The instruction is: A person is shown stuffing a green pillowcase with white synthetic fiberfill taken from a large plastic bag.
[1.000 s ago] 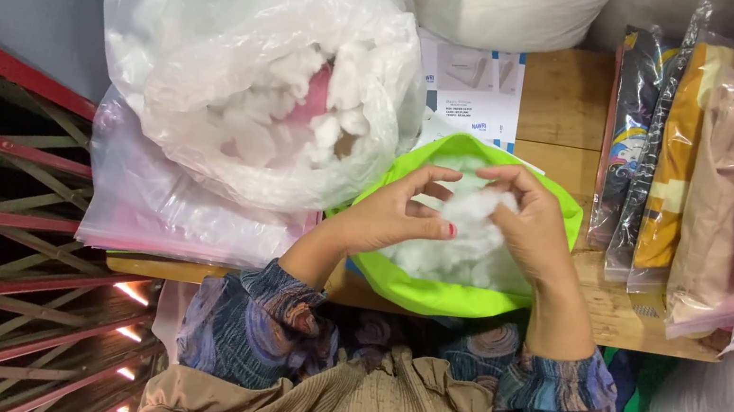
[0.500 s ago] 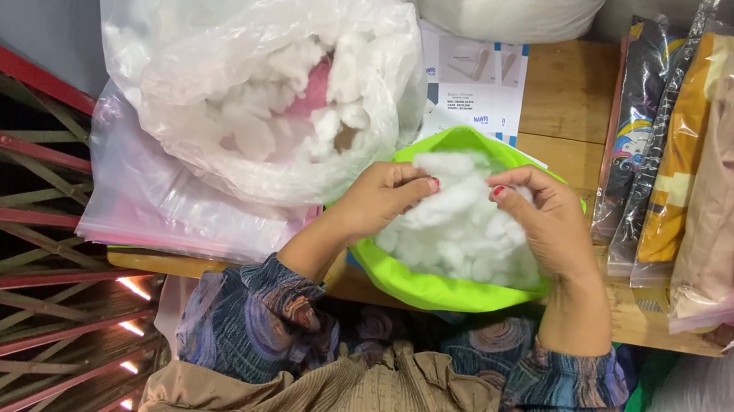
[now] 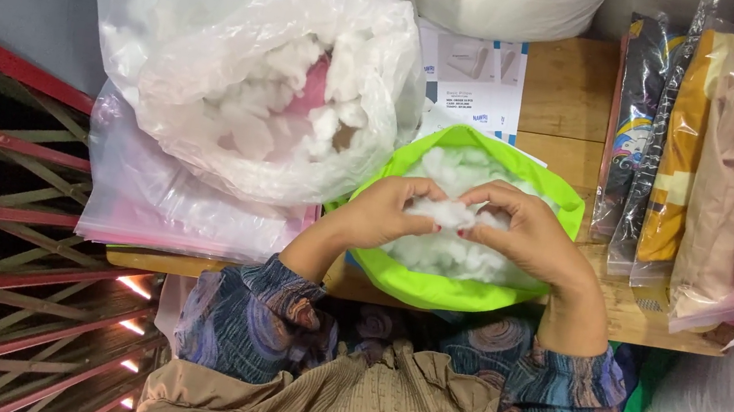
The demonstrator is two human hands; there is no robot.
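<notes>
since half a second ago both hands have drawn together over the middle of the green cover (image 3: 460, 291), fingertips now almost meeting where before they sat apart near its top edge. the left hand (image 3: 388, 211) and the right hand (image 3: 521, 232) each pinch one side of the same tuft of white stuffing (image 3: 447, 213), fingers curled narrow around it, thumbs underneath. the tuft is small, fluffy and ragged at the edges, bright white, and sits just above the rest of the stuffing heaped inside the open mouth of the lime-green cover. whether the tuft is lifted free of the heap or only pressed against it is hard to tell from above. the cover rests on the near edge of the wooden table (image 3: 564, 95), just beside a big clear plastic bag (image 3: 216, 51) full of the same white filling.
</notes>
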